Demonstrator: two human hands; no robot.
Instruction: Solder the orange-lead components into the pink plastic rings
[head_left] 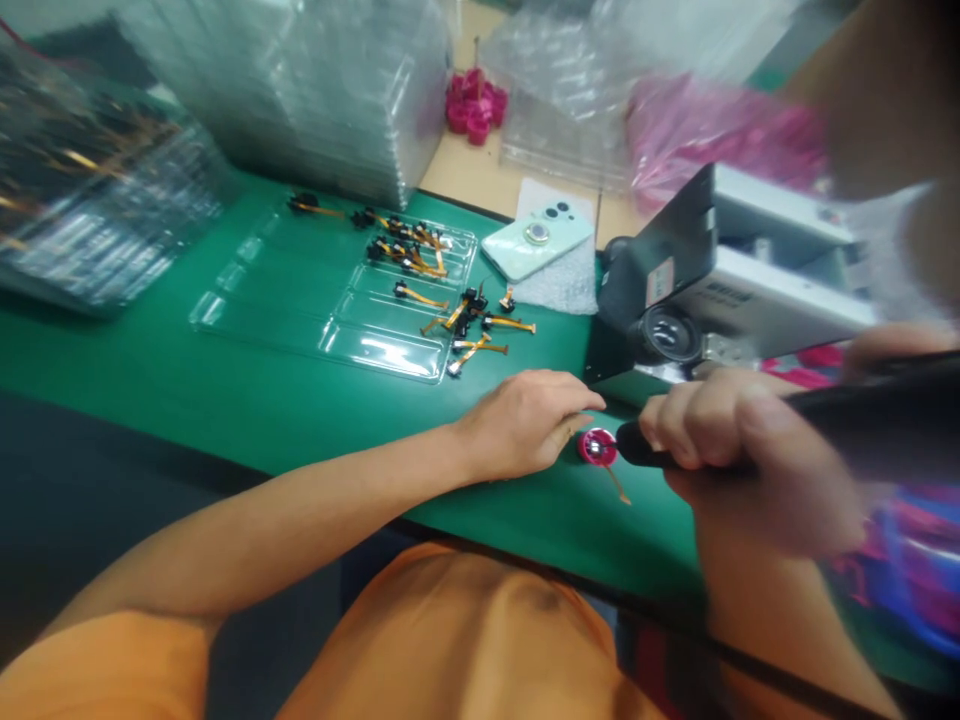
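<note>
A small round pink plastic holder (pixel 582 450) lies on the green table mat, with a small camera module (pixel 595 449) inside it. The module's orange ribbon cable (pixel 619 486) sticks out toward me. My left hand (pixel 521 425) rests just left of the holder, its fingers stretched out and apart from the thumb, which is close to the rim; whether it touches I cannot tell. My right hand (pixel 757 450) is wrapped round a black electric screwdriver (pixel 862 415). The screwdriver lies nearly level, and its tip points into the holder from the right.
Several loose camera modules (pixel 469 310) lie around a clear plastic tray (pixel 262 335). Stacked trays (pixel 300 100) stand behind. A phone (pixel 540 245) lies on bubble wrap. A black-and-white machine (pixel 660 290) stands close beyond my right hand. Pink parts (pixel 476 105) sit at the back.
</note>
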